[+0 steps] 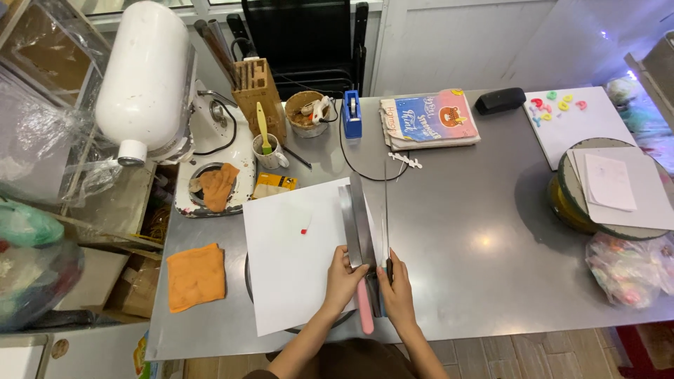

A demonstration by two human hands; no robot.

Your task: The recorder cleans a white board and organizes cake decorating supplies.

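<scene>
Head view showed our left hand (342, 278) with fingers curled around the broad metal spatulas (357, 221), and our right hand (397, 289) pinching their handles beside the pink handle (365, 317). They lay along the white sheet's (295, 260) right edge on the steel table (477, 238), an orange cloth (196, 276) well apart.

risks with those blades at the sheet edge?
1. Left hand and right hand both sit close to the flat metal blades; a slip could nick fingers.
2. The white sheet overhangs the table's front edge and may slide.
3. The red bit could smear.
</scene>
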